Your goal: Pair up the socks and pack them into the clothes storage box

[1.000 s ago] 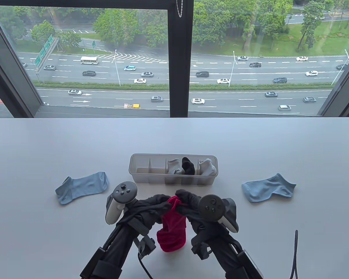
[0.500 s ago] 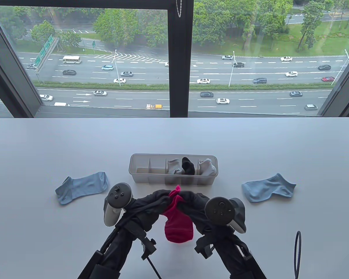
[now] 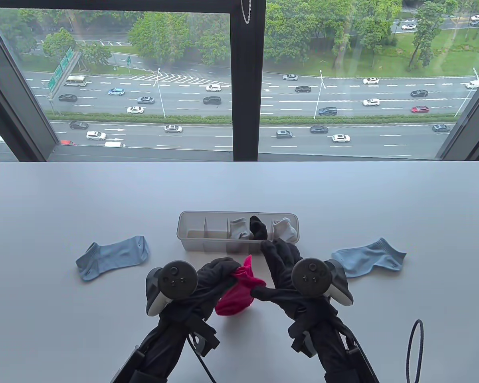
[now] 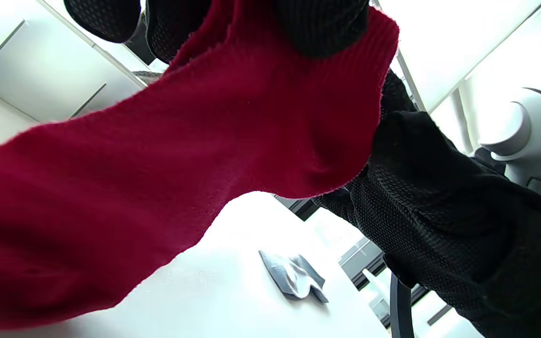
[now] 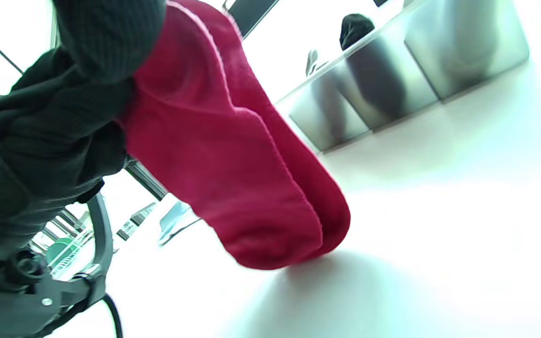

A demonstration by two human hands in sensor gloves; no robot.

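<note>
- a white table [image 3: 64, 319] stands before a window, seen from above.
- the left hand [image 3: 213, 275] pinches the cuff end of a pair of red socks [image 3: 237, 293], fingers curled round the fabric.
- the socks hang from that pinch, lifted off the table; their long axis runs down and toward the person, with the toes low, near or just touching the table top.
- in the right wrist view the two red socks [image 5: 233, 155] lie flat against each other, edges lined up.
- the right hand [image 3: 281, 267] is beside the socks on their right; its thumb touches the red fabric and its other fingers point straight out toward the box. i cannot tell if the thumb grips.
- the clear storage box [image 3: 191, 229] sits just beyond both hands, long side across the table. its two left compartments look unfilled; the others hold grey and black socks.
- the left hand, which holds the pair, is nearer those unfilled compartments.
- two light blue socks lie loose, one to the left [image 3: 111, 257], one to the right [image 3: 369, 257].
</note>
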